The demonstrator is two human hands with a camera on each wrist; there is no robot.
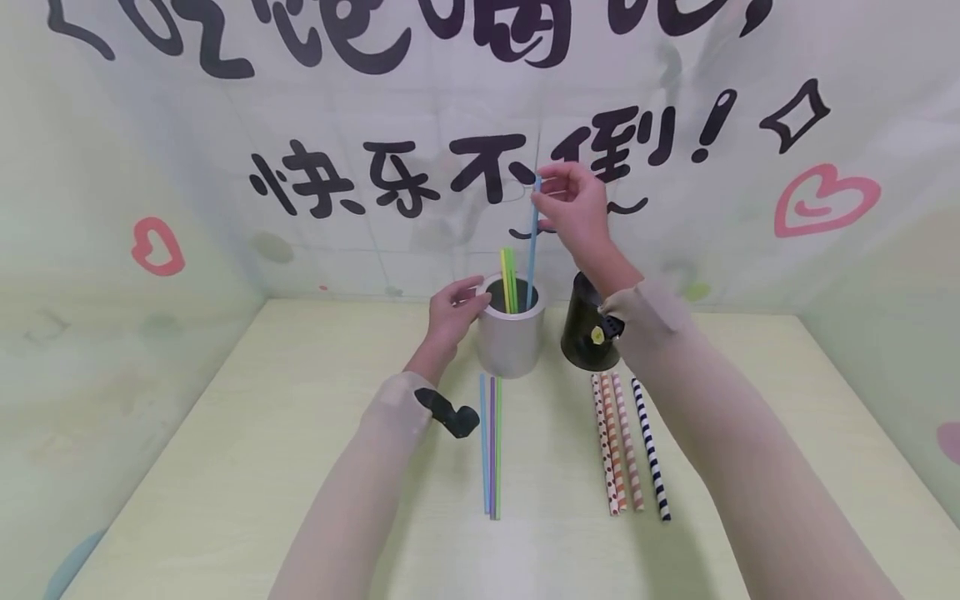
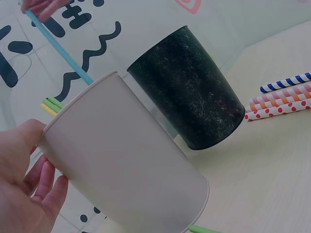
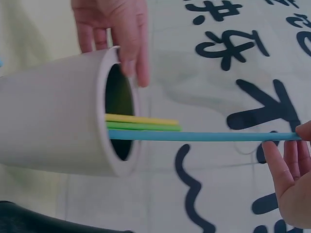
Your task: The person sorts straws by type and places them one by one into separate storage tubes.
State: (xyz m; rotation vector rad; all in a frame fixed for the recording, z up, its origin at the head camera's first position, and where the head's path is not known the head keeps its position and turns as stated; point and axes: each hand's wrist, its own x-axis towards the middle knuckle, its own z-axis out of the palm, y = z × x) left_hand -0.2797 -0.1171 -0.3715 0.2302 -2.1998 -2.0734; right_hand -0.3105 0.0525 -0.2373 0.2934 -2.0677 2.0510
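Observation:
Between thumb and fingertips, my right hand point(image 1: 576, 204) pinches a blue straw point(image 1: 533, 242) near its top. The straw's lower part goes down inside a white cylindrical cup point(image 1: 512, 346). Yellow point(image 3: 141, 119) and green straws point(image 3: 146, 126) stick out of the same cup, lower than the blue one. My left hand point(image 1: 453, 317) holds this cup at its left rim, thumb over the edge and the other fingers against the outer wall. On the table before the cup lie a blue straw point(image 1: 484, 450), a purple straw point(image 1: 492, 467) and a green straw point(image 1: 498, 442), side by side.
A black cylindrical cup point(image 2: 187, 92) stands right of the white one, partly behind my right forearm in the head view. Several patterned paper straws point(image 1: 617, 442), dotted and striped, lie in front of it. A printed backdrop point(image 1: 420, 108) rises behind the table point(image 1: 300, 500).

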